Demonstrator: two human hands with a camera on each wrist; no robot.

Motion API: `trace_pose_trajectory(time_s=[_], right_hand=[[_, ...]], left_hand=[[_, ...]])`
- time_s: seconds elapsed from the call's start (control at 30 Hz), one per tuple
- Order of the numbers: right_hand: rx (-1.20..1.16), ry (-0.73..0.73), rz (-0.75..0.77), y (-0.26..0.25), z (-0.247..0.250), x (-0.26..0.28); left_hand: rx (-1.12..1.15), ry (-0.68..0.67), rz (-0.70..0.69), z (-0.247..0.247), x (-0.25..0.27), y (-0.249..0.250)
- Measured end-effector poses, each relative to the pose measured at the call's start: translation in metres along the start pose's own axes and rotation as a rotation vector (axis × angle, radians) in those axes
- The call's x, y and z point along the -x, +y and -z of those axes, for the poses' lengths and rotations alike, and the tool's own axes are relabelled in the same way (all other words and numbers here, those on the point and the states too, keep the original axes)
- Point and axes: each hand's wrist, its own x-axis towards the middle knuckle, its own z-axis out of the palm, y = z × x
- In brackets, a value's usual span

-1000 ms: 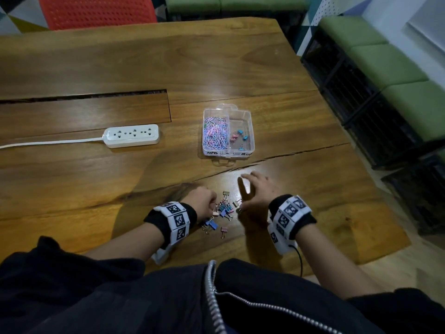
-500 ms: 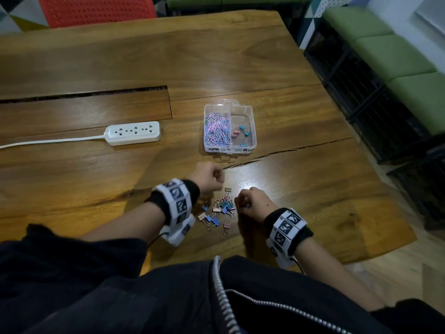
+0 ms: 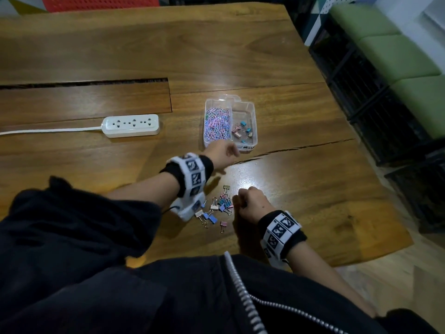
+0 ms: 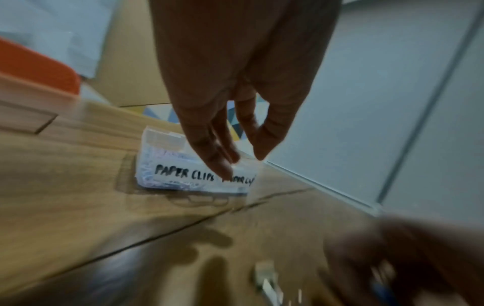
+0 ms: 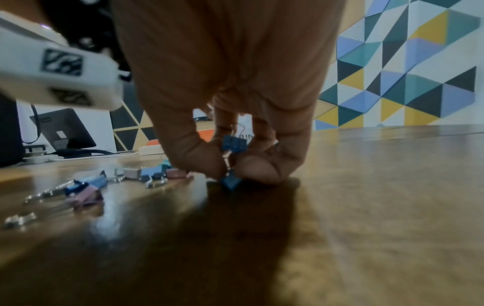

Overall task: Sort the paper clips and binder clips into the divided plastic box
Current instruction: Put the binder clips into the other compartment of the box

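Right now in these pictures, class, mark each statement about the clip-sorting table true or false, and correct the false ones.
1. The paper clips fill the left compartment of the plastic box. True.
2. The right hand is empty. False: it pinches blue binder clips.
3. The loose binder clips lie between the two wrists. True.
4. The power strip sits right of the box. False: it is on the left.
5. The left hand rests on the loose pile. False: it reaches toward the box.

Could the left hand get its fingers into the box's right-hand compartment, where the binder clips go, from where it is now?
Probably yes. The left hand hovers at the near edge of the plastic box, which has no lid on and nothing over its binder clip compartment. The right hand is back at the loose clips.
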Motion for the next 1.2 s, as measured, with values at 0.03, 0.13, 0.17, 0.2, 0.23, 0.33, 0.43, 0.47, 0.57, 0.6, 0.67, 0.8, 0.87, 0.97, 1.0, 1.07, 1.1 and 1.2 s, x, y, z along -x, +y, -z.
trace_pose_trajectory(time_s=[0.03, 0.13, 0.17, 0.2, 0.23, 0.33, 0.43, 0.47, 0.57, 0.6, 0.67, 0.8, 0.87, 0.97, 1.0, 1.07, 1.1, 1.2], right_hand=[[0.008, -0.008, -0.011, -0.001, 0.001, -0.001], [-0.016, -0.027, -0.029, 0.001, 0.008, -0.008], [-0.030, -0.036, -0.042, 0.002, 0.011, -0.010], [-0.053, -0.056, -0.055, 0.004, 0.015, -0.013], [-0.081, -0.082, -0.073, 0.005, 0.019, -0.016], [-0.196, -0.112, -0.104, 0.008, 0.034, -0.025], [-0.338, -0.002, -0.100, 0.003, 0.061, -0.034], [-0.373, 0.049, -0.090, -0.001, 0.072, -0.038], [-0.480, 0.221, -0.053, -0.012, 0.102, -0.051], [-0.515, 0.276, -0.044, -0.015, 0.108, -0.056], [-0.581, 0.349, -0.016, -0.020, 0.115, -0.065], [-0.554, 0.392, -0.035, -0.021, 0.111, -0.070], [-0.533, 0.382, -0.035, -0.016, 0.103, -0.067], [-0.543, 0.365, 0.027, -0.008, 0.089, -0.052], [-0.547, 0.341, 0.026, -0.005, 0.082, -0.045], [-0.517, 0.228, 0.026, 0.000, 0.065, -0.030], [-0.482, 0.138, 0.027, 0.000, 0.054, -0.022], [-0.265, -0.123, -0.009, -0.003, 0.022, -0.001]], left_hand=[[-0.101, -0.069, -0.013, -0.002, 0.008, -0.011], [-0.550, -0.339, -0.060, -0.011, 0.030, -0.040], [-0.691, -0.390, -0.092, -0.015, 0.036, -0.047], [-0.799, -0.408, -0.132, -0.019, 0.040, -0.051], [-0.872, -0.406, -0.177, -0.022, 0.042, -0.054], [-0.979, -0.373, -0.302, -0.030, 0.042, -0.057], [-1.058, -0.346, -0.360, -0.036, 0.042, -0.054], [-1.054, -0.330, -0.357, -0.037, 0.042, -0.054], [-1.002, -0.300, -0.290, -0.041, 0.042, -0.051], [-0.985, -0.296, -0.257, -0.042, 0.041, -0.050], [-0.928, -0.294, -0.196, -0.041, 0.040, -0.049], [-0.809, -0.321, -0.146, -0.038, 0.039, -0.046], [-0.755, -0.308, -0.137, -0.038, 0.039, -0.047], [-0.671, -0.283, -0.100, -0.038, 0.037, -0.046], [-0.624, -0.274, -0.074, -0.037, 0.036, -0.046], [-0.515, -0.252, -0.015, -0.034, 0.035, -0.047], [-0.462, -0.239, 0.009, -0.033, 0.034, -0.047], [-0.326, -0.186, 0.057, -0.025, 0.035, -0.047]])
